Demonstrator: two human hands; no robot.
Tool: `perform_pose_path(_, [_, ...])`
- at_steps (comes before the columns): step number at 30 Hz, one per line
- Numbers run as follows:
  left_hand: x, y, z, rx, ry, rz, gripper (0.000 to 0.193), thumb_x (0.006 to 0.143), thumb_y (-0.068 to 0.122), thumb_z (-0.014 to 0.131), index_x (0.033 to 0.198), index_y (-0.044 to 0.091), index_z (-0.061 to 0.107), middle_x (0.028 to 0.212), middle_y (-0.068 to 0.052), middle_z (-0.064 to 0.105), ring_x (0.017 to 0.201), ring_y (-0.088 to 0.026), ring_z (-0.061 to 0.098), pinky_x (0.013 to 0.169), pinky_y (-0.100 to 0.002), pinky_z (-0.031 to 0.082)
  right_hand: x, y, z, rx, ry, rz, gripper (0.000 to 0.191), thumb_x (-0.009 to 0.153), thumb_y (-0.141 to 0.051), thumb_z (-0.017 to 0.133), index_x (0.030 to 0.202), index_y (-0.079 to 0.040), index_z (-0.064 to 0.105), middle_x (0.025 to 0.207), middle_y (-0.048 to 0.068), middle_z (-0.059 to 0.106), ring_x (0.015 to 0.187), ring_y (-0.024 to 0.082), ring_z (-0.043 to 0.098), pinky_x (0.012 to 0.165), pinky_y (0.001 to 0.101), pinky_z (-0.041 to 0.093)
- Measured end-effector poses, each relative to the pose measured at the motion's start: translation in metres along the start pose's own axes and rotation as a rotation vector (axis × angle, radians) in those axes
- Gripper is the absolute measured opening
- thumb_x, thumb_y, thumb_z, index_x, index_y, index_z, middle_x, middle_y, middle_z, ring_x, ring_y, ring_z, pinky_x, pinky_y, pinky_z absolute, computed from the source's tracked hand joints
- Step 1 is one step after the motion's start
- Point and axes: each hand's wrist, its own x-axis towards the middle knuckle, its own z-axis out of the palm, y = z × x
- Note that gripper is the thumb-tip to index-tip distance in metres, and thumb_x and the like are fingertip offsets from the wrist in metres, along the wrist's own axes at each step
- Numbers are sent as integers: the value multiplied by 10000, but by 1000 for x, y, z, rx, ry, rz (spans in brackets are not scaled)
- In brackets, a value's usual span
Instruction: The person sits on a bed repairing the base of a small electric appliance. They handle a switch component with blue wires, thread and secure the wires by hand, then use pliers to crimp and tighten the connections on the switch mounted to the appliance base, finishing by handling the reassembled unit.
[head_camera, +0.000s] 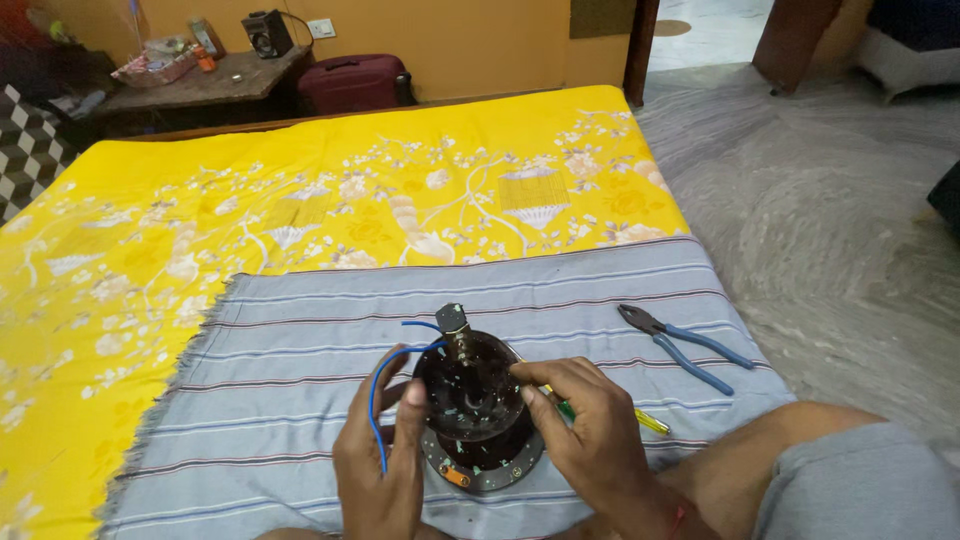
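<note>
While steadying the dark round motor part (472, 405) upright on the striped grey cloth (300, 400), left hand (378, 455) clasping its side beside the loose blue wire (385, 375), right hand (585, 430) gripping the yellow screwdriver (640, 418) at the rim; pliers (685, 345) idle, disassembly judged unfinished.

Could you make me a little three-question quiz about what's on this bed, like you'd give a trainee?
1. True or false: both hands, left hand and right hand, touch the dark round metal motor part with its blue wire.
2. Which tool lies apart from the hands on the grey striped cloth? A) hammer B) blue-handled pliers C) saw
3. Fill in: the yellow-and-green screwdriver pokes out beside the ____ hand.

Key: 1 true; 2 B; 3 right.
</note>
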Motion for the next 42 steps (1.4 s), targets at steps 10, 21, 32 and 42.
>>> perform_pose_path(10, [-20, -25, -12, 359, -72, 426, 555, 962, 240, 633, 1443, -4, 503, 1455, -263, 567, 1346, -413, 552, 1077, -471, 424, -13, 0, -2, -161, -102, -248, 428, 787, -51, 732, 1210, -6, 685, 1276, 169, 688, 1218, 337, 632, 1013, 426, 498])
perform_pose_path(21, [-75, -29, 2, 550, -213, 652, 660, 951, 375, 665, 1491, 44, 483, 1543, -237, 473, 1425, -417, 473, 1119, -531, 367, -44, -19, -23, -592, -178, -590, 655, 815, -330, 707, 1392, -71, 540, 1442, 157, 557, 1366, 353, 496, 1076, 561, 357])
perform_pose_path(32, [-80, -16, -23, -1557, -431, -173, 955, 980, 712, 413, 1592, -10, 287, 1588, -340, 377, 1488, -450, 384, 1179, -620, 335, -50, -6, -51, 1417, -226, 416, 895, 997, -635, 458, 1587, 17, 291, 1623, 283, 348, 1521, 414, 311, 1174, 582, 300])
perform_pose_path(42, [-62, -12, -7, -1011, -201, -340, 907, 928, 685, 417, 1520, -3, 400, 1494, -277, 537, 1388, -403, 517, 1078, -535, 463, -37, -18, -37, 94, -246, 45, 729, 942, -463, 641, 1508, -34, 475, 1564, 146, 538, 1492, 292, 469, 1186, 488, 342])
